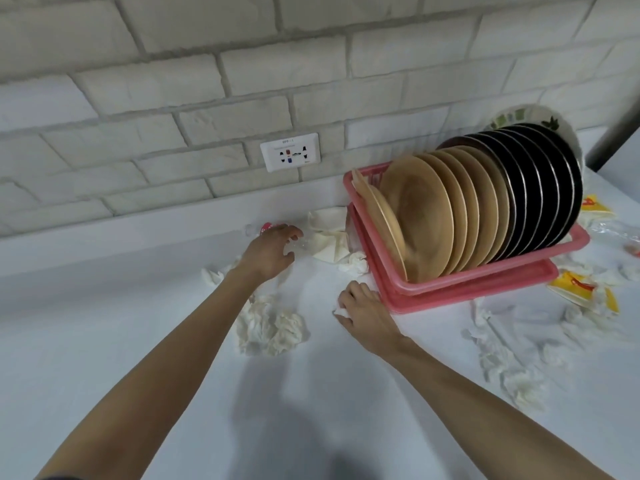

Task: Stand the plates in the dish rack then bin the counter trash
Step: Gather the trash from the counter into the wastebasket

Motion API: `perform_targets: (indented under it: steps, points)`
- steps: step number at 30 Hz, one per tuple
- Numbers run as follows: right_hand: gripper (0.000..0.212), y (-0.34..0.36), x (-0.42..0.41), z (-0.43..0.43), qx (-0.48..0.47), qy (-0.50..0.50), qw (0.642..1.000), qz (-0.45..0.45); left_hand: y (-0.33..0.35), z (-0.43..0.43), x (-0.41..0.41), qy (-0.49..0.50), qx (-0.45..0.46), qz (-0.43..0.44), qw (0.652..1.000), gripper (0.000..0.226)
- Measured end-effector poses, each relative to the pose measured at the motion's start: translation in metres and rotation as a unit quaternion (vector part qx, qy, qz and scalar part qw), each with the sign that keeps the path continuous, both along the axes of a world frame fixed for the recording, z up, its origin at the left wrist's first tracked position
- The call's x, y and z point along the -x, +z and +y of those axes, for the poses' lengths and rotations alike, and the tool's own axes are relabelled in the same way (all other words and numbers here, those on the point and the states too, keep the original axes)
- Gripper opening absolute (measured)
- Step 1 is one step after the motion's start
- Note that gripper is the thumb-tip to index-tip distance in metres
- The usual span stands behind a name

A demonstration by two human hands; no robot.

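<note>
A pink dish rack (460, 289) at the back right holds several tan plates (426, 216) and several black plates (550, 188) standing on edge, with a patterned plate (519, 116) behind them. My left hand (270, 252) curls round a clear plastic bottle with a red label (268, 227) lying by the wall. My right hand (363, 310) pinches a small white tissue (341, 312) next to the rack's front left corner.
Crumpled tissues (273, 327) lie between my arms, a beige napkin (329, 237) sits left of the rack. More tissues (512, 368), yellow wrappers (581, 289) and clear plastic (613, 230) lie right of the rack. A wall socket (290, 152) is on the brick wall.
</note>
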State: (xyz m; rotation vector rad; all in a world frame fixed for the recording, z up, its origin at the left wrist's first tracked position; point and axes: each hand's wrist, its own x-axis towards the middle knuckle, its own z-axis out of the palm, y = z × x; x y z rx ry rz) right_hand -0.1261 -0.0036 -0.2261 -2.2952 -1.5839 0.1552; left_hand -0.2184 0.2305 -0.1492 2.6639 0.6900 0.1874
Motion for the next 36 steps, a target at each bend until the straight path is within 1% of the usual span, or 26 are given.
perform_targets:
  steps: [1,3,5,7,8,9,11,12,16,20,23,26,29,31,34,36]
  points:
    - [0.013,-0.001,0.002,0.0,-0.007,0.006,1.0,0.014,-0.001,0.002,-0.001,-0.006,-0.012,0.005,1.0,0.048]
    - [0.015,-0.002,0.004,0.001,-0.017,0.007,0.999,0.051,-0.002,0.007,-0.005,-0.024,-0.046,0.02,0.998,0.057]
    - [0.015,-0.004,0.004,0.0,-0.035,-0.002,0.996,0.086,-0.003,0.013,-0.009,-0.032,-0.082,0.057,0.995,0.066]
    - [0.012,-0.005,0.004,0.0,-0.051,-0.014,0.994,0.094,-0.006,0.02,-0.014,-0.018,-0.101,0.095,0.99,0.075]
    - [0.015,-0.003,0.005,0.001,-0.05,-0.023,0.994,0.091,-0.009,0.025,-0.015,-0.011,-0.105,0.11,0.988,0.078]
    - [0.024,-0.001,0.005,0.003,-0.043,-0.031,0.995,0.088,-0.011,0.029,-0.016,-0.006,-0.108,0.122,0.987,0.078]
    - [0.04,0.009,0.006,0.007,-0.015,-0.052,0.994,0.093,-0.016,0.036,-0.017,-0.004,-0.115,0.134,0.984,0.073]
    - [0.045,0.014,0.007,0.009,-0.005,-0.061,0.993,0.101,-0.018,0.039,-0.017,-0.004,-0.119,0.131,0.984,0.068]
    - [0.051,0.021,0.007,0.008,0.0,-0.088,0.986,0.145,-0.02,0.046,-0.014,-0.02,-0.152,0.073,0.985,0.058]
    - [0.054,0.024,0.008,0.002,0.006,-0.091,0.985,0.144,-0.003,0.039,-0.001,-0.04,-0.183,-0.02,0.982,0.053]
    - [0.049,0.024,0.008,-0.006,0.009,-0.096,0.981,0.169,0.018,0.023,0.012,-0.053,-0.182,-0.095,0.977,0.049]
    - [0.042,0.031,0.012,-0.017,0.003,-0.092,0.975,0.202,0.034,0.0,0.026,-0.083,-0.186,-0.136,0.97,0.048]
    - [0.056,0.042,0.016,-0.033,0.016,-0.097,0.972,0.212,0.044,-0.031,0.038,-0.099,-0.162,-0.135,0.972,0.054]
    - [0.062,0.051,0.02,-0.047,0.014,-0.107,0.974,0.201,0.045,-0.054,0.044,-0.112,-0.125,-0.132,0.977,0.058]
    - [0.061,0.062,0.024,-0.071,-0.004,-0.137,0.966,0.221,0.044,-0.093,0.054,-0.11,0.002,-0.118,0.987,0.057]
    - [0.061,0.064,0.025,-0.091,-0.029,-0.162,0.954,0.251,0.041,-0.122,0.058,-0.093,0.108,-0.12,0.982,0.048]
